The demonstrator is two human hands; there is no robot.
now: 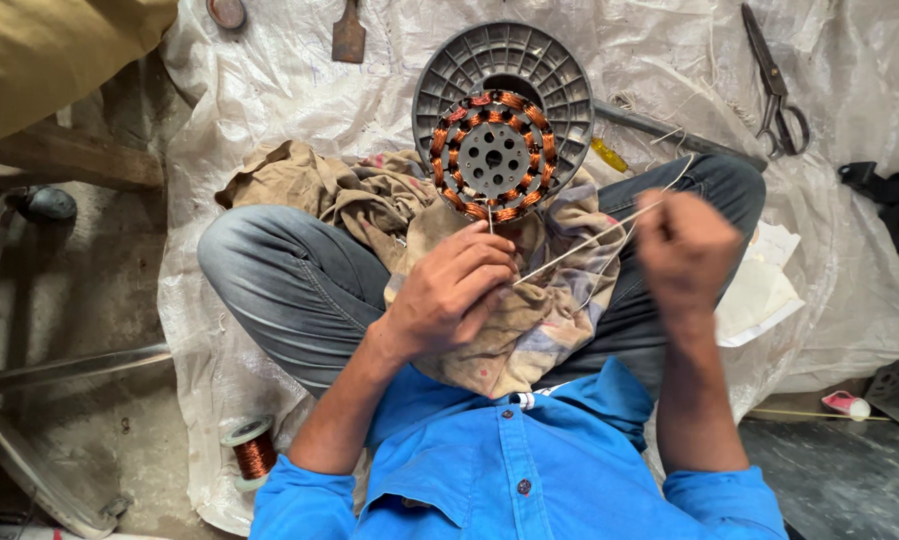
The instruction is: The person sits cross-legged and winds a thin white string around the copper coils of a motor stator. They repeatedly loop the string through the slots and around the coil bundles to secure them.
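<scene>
A round motor stator [494, 155] with copper windings rests on a grey ribbed plastic disc [503, 75], propped on my crossed legs over a brown cloth [370, 195]. My left hand [452, 288] pinches a thin white thread just below the stator's lower edge. My right hand [685, 250], blurred, is closed on the other end of that thread [585, 243], which runs taut between both hands.
Scissors [776, 85] lie at the upper right on the white plastic sheet [270, 90]. A yellow-handled screwdriver [610, 155] lies behind the disc. A scraper [349, 35] sits at the top. A copper wire spool [253, 450] stands at the lower left, and white paper [765, 290] by my right knee.
</scene>
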